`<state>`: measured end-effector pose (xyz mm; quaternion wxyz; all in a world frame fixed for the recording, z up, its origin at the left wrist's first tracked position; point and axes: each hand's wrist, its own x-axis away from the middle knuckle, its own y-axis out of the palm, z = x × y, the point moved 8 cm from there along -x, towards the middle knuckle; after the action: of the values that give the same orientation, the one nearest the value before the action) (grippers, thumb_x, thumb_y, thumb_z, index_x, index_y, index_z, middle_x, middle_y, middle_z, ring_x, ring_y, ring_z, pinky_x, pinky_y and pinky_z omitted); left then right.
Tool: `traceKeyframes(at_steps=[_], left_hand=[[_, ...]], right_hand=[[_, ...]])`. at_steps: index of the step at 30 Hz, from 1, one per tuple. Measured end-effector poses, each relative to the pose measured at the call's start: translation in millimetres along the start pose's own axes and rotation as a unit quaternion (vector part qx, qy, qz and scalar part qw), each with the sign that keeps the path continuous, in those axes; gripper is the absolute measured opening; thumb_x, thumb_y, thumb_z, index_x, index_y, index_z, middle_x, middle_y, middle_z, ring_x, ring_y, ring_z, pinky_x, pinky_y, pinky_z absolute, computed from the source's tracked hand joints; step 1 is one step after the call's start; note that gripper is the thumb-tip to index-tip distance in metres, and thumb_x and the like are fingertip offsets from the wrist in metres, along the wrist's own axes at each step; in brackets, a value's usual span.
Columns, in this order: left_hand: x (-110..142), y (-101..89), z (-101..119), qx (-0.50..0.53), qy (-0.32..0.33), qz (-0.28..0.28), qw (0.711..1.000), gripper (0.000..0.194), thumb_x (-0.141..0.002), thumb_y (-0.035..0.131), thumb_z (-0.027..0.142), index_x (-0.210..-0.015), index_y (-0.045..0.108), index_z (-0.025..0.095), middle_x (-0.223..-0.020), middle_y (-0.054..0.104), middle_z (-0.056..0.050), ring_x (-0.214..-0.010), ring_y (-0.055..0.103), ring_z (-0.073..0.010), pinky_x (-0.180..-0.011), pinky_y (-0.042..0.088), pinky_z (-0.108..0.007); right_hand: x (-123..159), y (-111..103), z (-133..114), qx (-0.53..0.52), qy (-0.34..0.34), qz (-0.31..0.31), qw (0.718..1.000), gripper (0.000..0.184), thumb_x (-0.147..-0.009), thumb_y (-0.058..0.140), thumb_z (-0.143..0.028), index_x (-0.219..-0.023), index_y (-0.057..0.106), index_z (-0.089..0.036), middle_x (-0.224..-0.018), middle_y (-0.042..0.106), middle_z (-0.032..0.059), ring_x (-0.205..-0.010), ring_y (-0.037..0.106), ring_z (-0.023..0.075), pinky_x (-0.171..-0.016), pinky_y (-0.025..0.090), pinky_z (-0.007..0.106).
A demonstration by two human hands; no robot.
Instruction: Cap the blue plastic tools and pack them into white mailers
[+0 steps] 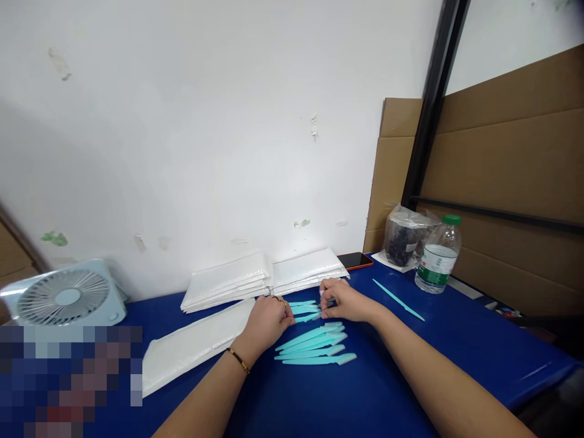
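Observation:
A turquoise eyebrow razor (305, 317) lies between my hands above the blue table. The closed fingers of my left hand (272, 317) pinch its thin handle end. My right hand (343, 300) is closed at its blade end, where a pale cover shows; the fingertips partly hide it. Just behind, more turquoise razors (302, 303) lie partly covered by my fingers. In front of my hands several razors (314, 351) are fanned out, pale blade ends to the right. A single razor (398, 300) lies apart, right of my right hand.
White padded mailers (228, 280) are stacked along the wall, with another stack (308, 271) beside them. One long mailer (196, 347) lies left of my left hand. A phone (356, 261), a bagged dark container (401, 240) and a water bottle (438, 258) stand back right; a fan (68, 297) sits left.

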<state>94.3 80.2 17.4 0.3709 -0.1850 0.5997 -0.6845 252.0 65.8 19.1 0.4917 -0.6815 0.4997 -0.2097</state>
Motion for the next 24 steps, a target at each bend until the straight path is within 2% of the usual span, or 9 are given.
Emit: traceKeyframes(at_steps=[4,7,10,13,17,24], left_hand=[[0,-4.9,-12,0.016,-0.037,0.039,0.998,0.011,-0.077,0.059,0.031,-0.080,0.065,0.023,-0.083,0.065,0.000,-0.078,0.058,-0.0161,-0.072,0.037,-0.028],[1,-6.0,-10,0.046,-0.030,0.052,0.997,0.015,-0.075,0.062,0.033,-0.087,0.064,0.023,-0.085,0.064,0.001,-0.079,0.058,-0.0151,-0.070,0.038,-0.026],[3,2.7,-1,0.070,-0.005,0.001,0.998,0.013,-0.075,0.060,0.035,-0.078,0.065,0.023,-0.079,0.065,0.002,-0.074,0.059,-0.0135,-0.065,0.038,-0.024],[4,12.3,6,0.095,0.007,-0.055,0.994,0.019,-0.073,0.061,0.041,-0.076,0.066,0.022,-0.075,0.066,0.002,-0.068,0.058,-0.0123,-0.060,0.037,-0.022],[6,16.5,7,0.103,-0.004,-0.071,0.992,0.020,-0.075,0.058,0.040,-0.074,0.066,0.021,-0.070,0.066,0.002,-0.063,0.058,-0.0119,-0.054,0.035,-0.022],[3,6.1,7,0.044,0.019,-0.026,0.999,0.016,-0.078,0.054,0.030,-0.071,0.065,0.022,-0.070,0.066,0.002,-0.063,0.057,-0.0130,-0.058,0.034,-0.023]], right_hand=[[7,-19,22,0.022,0.060,0.027,0.998,0.015,-0.065,0.074,-0.036,-0.069,0.070,-0.022,-0.090,0.054,0.0015,-0.090,0.051,0.0203,-0.085,0.030,0.035],[11,-21,20,0.008,0.049,0.005,0.999,0.014,-0.070,0.070,-0.037,-0.074,0.070,-0.024,-0.089,0.054,0.0008,-0.086,0.052,0.0187,-0.086,0.030,0.035],[13,-8,8,-0.003,0.019,-0.065,0.998,0.015,-0.067,0.071,-0.038,-0.074,0.071,-0.024,-0.086,0.054,0.0000,-0.083,0.052,0.0177,-0.085,0.030,0.034],[12,4,2,0.003,0.013,-0.091,0.996,0.014,-0.065,0.072,-0.035,-0.073,0.071,-0.024,-0.084,0.054,-0.0001,-0.080,0.052,0.0168,-0.083,0.031,0.033],[10,11,-4,0.005,0.004,-0.084,0.996,0.012,-0.069,0.069,-0.033,-0.074,0.069,-0.022,-0.083,0.053,-0.0001,-0.077,0.051,0.0152,-0.080,0.032,0.032],[9,-2,-5,0.013,0.004,-0.036,0.999,0.009,-0.076,0.064,-0.031,-0.077,0.065,-0.022,-0.086,0.053,-0.0002,-0.077,0.050,0.0137,-0.081,0.030,0.032]])
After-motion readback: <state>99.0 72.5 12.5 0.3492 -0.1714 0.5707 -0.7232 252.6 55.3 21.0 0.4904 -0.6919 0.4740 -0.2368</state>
